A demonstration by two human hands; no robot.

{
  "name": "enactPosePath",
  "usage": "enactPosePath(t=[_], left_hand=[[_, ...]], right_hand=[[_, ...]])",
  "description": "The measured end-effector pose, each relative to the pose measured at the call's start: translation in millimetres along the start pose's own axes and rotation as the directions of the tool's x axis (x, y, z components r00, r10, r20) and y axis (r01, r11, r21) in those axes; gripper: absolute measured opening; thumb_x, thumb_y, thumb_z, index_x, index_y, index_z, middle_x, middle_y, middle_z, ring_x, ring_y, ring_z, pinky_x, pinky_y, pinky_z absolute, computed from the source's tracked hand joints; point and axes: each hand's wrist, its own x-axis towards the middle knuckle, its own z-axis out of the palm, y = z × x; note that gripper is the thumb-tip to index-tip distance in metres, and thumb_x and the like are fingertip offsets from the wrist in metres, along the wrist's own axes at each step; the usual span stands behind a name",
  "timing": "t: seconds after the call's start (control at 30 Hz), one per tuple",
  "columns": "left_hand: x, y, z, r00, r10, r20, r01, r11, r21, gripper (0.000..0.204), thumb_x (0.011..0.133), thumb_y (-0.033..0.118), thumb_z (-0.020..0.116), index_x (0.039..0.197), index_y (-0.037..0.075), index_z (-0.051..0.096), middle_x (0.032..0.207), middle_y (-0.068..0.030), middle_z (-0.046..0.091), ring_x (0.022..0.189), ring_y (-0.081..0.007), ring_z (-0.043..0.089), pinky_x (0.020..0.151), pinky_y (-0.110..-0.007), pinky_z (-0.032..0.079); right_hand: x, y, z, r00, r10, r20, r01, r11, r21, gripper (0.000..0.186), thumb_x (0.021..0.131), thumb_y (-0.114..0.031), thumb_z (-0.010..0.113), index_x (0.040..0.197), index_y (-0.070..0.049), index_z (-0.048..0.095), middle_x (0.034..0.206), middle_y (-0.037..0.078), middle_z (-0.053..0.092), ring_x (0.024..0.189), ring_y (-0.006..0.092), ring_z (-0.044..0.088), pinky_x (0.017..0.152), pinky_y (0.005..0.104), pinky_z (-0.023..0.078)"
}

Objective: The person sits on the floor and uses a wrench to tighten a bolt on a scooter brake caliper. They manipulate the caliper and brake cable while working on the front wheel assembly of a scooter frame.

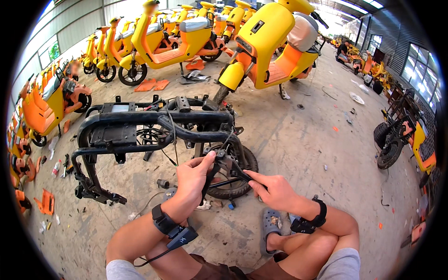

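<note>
A bare black scooter frame (198, 136) rests in front of me, its wheel (252, 164) close to my hands. My left hand (190, 179) is closed around a dark bracket-like part (226, 163) at the frame's near end, thumb on top. A black strip hangs down beside its fingers. From the right, my right hand (275, 191) grips a slim black handle-like piece (247, 176), forefinger stretched along it. The piece reaches toward the part at my left hand. Its exact kind, and whether it touches that part, I cannot make out.
A yellow scooter (266, 42) stands just beyond the frame, with rows of others behind and to the left. A partly stripped scooter (391, 148) is at the right. Orange panels (45, 203) and scraps litter the concrete floor. A person (344, 50) sits far right.
</note>
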Motion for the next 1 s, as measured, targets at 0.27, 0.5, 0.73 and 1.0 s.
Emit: enactPosePath(t=[0.27, 0.5, 0.73, 1.0], left_hand=[[-1, -1, 1, 0.999, 0.043, 0.001, -0.043, 0.999, -0.023, 0.032, 0.095, 0.025, 0.065, 0.100, -0.006, 0.063, 0.092, -0.0109, 0.068, 0.075, -0.0162, 0.066, 0.066, -0.032, 0.060], [-2, -5, 6, 0.994, 0.111, 0.009, -0.111, 0.991, 0.072, 0.034, 0.092, 0.028, 0.069, 0.100, -0.005, 0.065, 0.089, -0.0081, 0.065, 0.075, -0.0158, 0.064, 0.068, -0.030, 0.059], [1, -13, -2, 0.982, 0.191, -0.002, -0.190, 0.977, 0.097, 0.031, 0.092, 0.022, 0.070, 0.100, -0.008, 0.065, 0.089, -0.0102, 0.067, 0.074, -0.0144, 0.065, 0.064, -0.029, 0.060], [4, -15, -4, 0.992, 0.124, 0.006, -0.123, 0.982, 0.142, 0.029, 0.095, 0.025, 0.065, 0.100, -0.004, 0.064, 0.092, -0.0091, 0.068, 0.075, -0.0164, 0.067, 0.062, -0.031, 0.059]], right_hand=[[3, -14, -11, 0.887, 0.325, 0.328, -0.451, 0.762, 0.465, 0.041, 0.103, -0.026, 0.048, 0.142, -0.012, 0.051, 0.067, 0.001, 0.059, 0.047, 0.0065, 0.049, 0.044, 0.0252, 0.041], [2, -8, -18, 0.823, 0.378, 0.424, -0.559, 0.673, 0.485, 0.042, 0.104, -0.025, 0.045, 0.144, -0.011, 0.047, 0.070, 0.004, 0.059, 0.042, 0.0089, 0.050, 0.036, 0.0250, 0.039], [7, 0, -11, 0.816, 0.329, 0.476, -0.555, 0.678, 0.482, 0.042, 0.104, -0.024, 0.043, 0.144, -0.012, 0.047, 0.068, 0.004, 0.058, 0.042, 0.0103, 0.050, 0.037, 0.0261, 0.041], [-3, 10, 8, 0.984, 0.130, 0.122, -0.150, 0.974, 0.169, 0.040, 0.102, -0.023, 0.047, 0.141, -0.013, 0.050, 0.064, 0.012, 0.062, 0.047, 0.0249, 0.058, 0.048, 0.0362, 0.047]])
